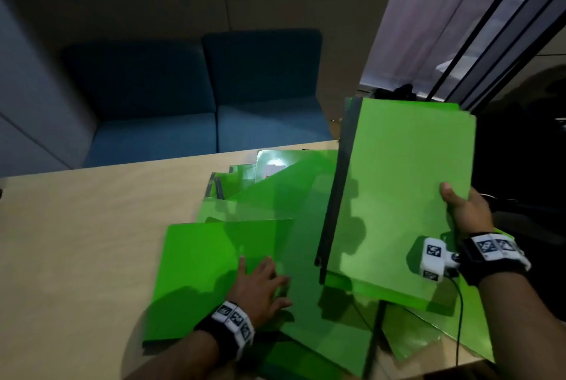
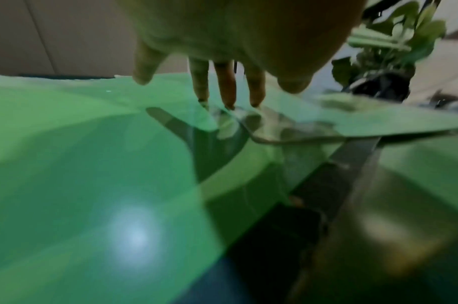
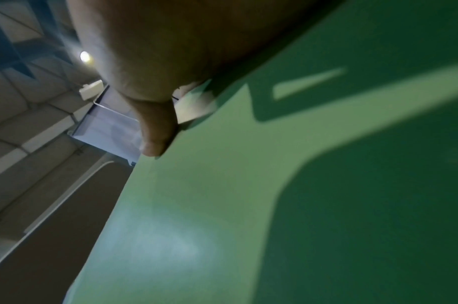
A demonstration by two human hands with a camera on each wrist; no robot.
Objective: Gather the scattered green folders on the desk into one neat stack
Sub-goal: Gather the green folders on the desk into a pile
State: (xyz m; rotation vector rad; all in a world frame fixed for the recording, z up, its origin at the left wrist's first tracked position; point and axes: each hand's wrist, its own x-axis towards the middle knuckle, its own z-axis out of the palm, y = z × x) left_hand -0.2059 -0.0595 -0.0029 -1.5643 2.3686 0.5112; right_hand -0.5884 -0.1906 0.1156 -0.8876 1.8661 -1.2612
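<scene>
Several green folders (image 1: pixel 266 196) lie fanned and overlapping on the wooden desk (image 1: pixel 92 226). My right hand (image 1: pixel 465 208) grips the right edge of a small bundle of green folders (image 1: pixel 398 190), lifted and tilted above the pile, its dark spine facing left. In the right wrist view the thumb (image 3: pixel 155 131) presses on the bundle's edge (image 3: pixel 222 185). My left hand (image 1: pixel 260 284) rests with spread, straight fingers on a flat folder (image 1: pixel 199 272) at the front left. In the left wrist view the fingertips (image 2: pixel 227 102) touch the glossy green cover (image 2: pixel 79 164).
A blue sofa (image 1: pixel 199 95) stands beyond the desk's far edge. Dark window frames (image 1: pixel 477 27) and a dark area lie to the right. The left part of the desk is bare wood. A potted plant (image 2: pixel 388 53) shows in the left wrist view.
</scene>
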